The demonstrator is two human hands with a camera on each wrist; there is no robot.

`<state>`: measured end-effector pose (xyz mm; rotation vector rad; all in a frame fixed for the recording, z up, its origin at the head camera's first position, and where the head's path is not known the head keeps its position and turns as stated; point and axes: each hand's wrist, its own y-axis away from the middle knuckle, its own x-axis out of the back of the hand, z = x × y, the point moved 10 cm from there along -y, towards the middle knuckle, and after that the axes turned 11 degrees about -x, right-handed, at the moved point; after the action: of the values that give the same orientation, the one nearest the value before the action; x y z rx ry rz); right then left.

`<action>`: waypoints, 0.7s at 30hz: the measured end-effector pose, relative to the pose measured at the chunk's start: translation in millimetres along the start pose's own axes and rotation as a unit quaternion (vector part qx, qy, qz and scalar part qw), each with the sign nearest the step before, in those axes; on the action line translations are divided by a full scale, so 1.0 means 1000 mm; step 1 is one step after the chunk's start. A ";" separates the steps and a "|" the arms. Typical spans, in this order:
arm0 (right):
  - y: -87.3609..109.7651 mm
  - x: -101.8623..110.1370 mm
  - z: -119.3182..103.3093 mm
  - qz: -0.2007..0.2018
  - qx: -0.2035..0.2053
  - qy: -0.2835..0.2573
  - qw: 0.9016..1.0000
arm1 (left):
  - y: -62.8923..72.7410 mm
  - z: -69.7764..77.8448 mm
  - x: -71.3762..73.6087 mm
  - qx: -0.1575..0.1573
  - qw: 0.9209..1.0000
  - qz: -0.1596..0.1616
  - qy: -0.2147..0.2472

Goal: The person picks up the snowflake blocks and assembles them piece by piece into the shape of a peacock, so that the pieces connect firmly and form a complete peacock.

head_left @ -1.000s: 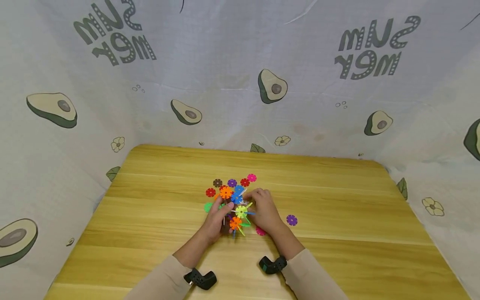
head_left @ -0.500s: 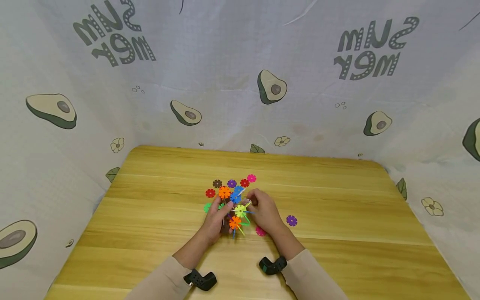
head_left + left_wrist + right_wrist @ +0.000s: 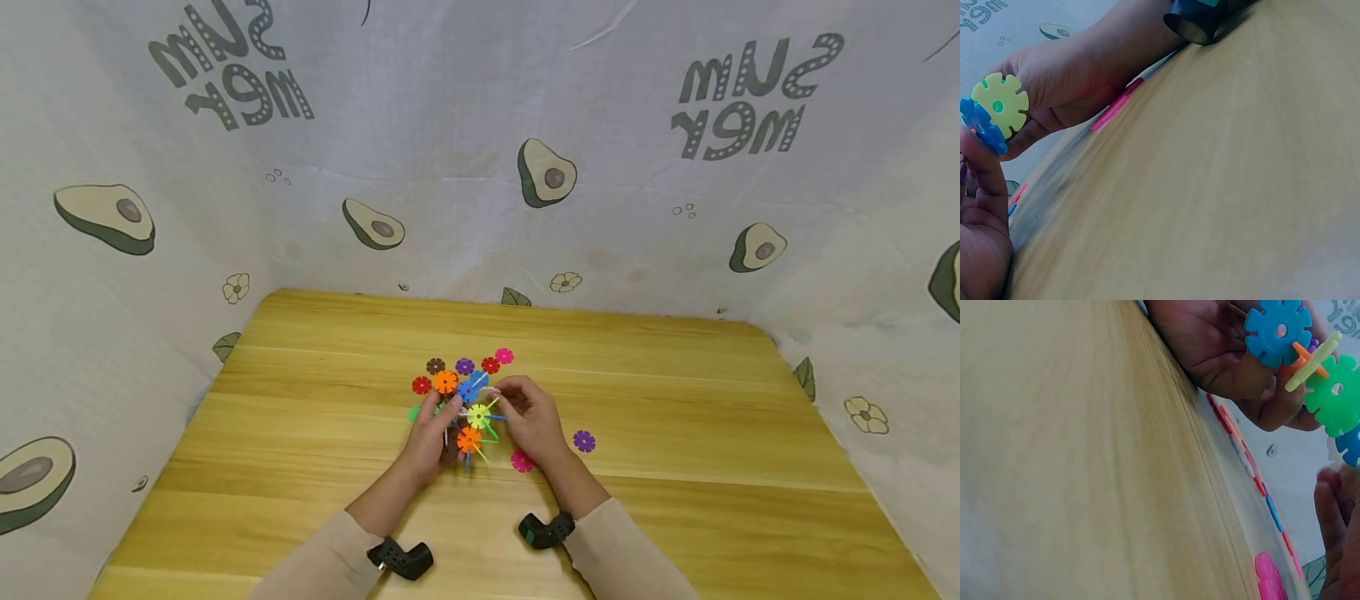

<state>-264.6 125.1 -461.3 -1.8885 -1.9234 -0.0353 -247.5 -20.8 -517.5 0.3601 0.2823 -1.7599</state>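
The person's left hand (image 3: pixel 431 440) is holding a cluster of interlocked notched discs (image 3: pixel 478 417) just above the wooden surface (image 3: pixel 712 467), its grip curling round one side while lime-yellow, orange and blue pieces are sticking out. The right hand (image 3: pixel 536 423) is pinching a whitish disc (image 3: pixel 489 389) in a nearly closed grip of thumb and forefinger beside the cluster; the view is not showing clearly whether the two are touching. A pink disc (image 3: pixel 522 460) is lying near the right wrist, a purple disc (image 3: pixel 584 441) is resting farther right, and more loose discs (image 3: pixel 465 367), red, brown, purple and pink, are lying beyond the cluster
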 end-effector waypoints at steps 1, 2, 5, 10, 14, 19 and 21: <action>0.000 0.000 -0.001 -0.005 0.000 -0.002 1.000 | 0.000 0.000 0.000 0.002 1.000 0.001 0.004; 0.000 -0.001 -0.003 -0.009 -0.001 -0.003 1.000 | 0.000 0.000 0.000 0.002 1.000 0.002 0.008; 0.002 -0.001 -0.017 -0.024 0.010 -0.001 1.000 | -0.001 0.000 -0.002 0.000 1.000 -0.003 0.015; 0.006 0.000 -0.044 -0.020 0.071 0.022 0.997 | -0.001 0.001 -0.005 -0.009 1.000 -0.020 0.016; 0.005 0.000 -0.033 -0.005 0.106 0.029 0.994 | -0.002 0.001 -0.005 -0.017 1.000 -0.026 0.005; 0.003 0.000 -0.021 -0.003 0.114 0.034 0.993 | -0.001 0.002 -0.005 -0.019 0.999 -0.024 -0.010; 0.003 0.000 -0.020 -0.007 0.108 0.034 0.993 | -0.001 0.003 -0.005 -0.019 0.999 -0.026 -0.014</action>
<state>-256.4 118.7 -444.1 -1.7097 -1.8155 0.1000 -247.4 -17.6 -512.9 0.3035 0.3079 -1.8056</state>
